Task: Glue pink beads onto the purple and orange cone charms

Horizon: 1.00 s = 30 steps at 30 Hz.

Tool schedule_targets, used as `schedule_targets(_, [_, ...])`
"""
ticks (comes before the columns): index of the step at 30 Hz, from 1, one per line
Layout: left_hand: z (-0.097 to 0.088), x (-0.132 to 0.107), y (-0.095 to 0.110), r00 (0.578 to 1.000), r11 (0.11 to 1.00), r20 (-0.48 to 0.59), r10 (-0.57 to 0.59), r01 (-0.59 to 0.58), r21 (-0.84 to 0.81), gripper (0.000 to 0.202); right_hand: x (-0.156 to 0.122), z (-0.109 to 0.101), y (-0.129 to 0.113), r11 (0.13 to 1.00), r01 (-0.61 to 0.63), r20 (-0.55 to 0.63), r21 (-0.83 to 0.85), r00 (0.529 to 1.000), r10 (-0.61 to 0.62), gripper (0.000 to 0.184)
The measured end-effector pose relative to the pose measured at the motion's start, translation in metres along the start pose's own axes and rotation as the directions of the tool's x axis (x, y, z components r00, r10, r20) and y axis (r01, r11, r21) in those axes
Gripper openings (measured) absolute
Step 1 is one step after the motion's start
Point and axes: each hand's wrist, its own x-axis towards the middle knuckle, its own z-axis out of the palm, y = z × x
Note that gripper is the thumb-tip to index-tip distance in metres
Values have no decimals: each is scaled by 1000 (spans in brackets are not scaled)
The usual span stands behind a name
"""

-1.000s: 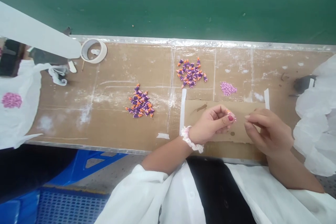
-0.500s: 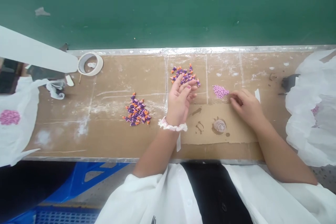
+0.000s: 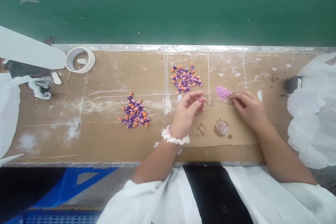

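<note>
Pink beads [image 3: 223, 92] lie beside the right hand [image 3: 249, 109], grip unclear; left hand [image 3: 184, 114] loosely unclenched.

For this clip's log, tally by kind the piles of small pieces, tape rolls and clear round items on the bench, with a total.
Purple-and-orange piles: 2 (left pile, middle pile)
Pink pile: 1
Tape roll: 1
Clear round item: 1
Total: 5
Single pieces overlap too much to count.
</note>
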Motion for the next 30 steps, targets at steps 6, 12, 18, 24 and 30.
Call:
schedule_targets(6, [-3, -2, 3, 1000, 1000, 4, 3, -3, -22, 20, 2, -2, 5, 999, -22, 2, 43, 1000, 22, 8])
schedule_targets(12, [-1, -4, 3, 1000, 1000, 29, -12, 13, -29, 18, 3, 0, 2, 1000, 14, 11, 5, 1000, -14, 9])
schedule_targets(18, [3, -4, 1, 999, 1000, 46, -9, 10, -13, 17, 7, 9, 0, 991, 0, 21, -133, 1000, 3, 14])
schedule_targets(24, [7, -5, -1, 998, 1000, 65, -6, 7, -16, 17, 10, 12, 5, 997, -38, -24, -60, 999, 36, 13])
schedule_targets(30, [5, -4, -1, 998, 1000, 57, -2, 3, -14, 16, 8, 0, 13, 994, -78, -42, 75, 996, 82, 9])
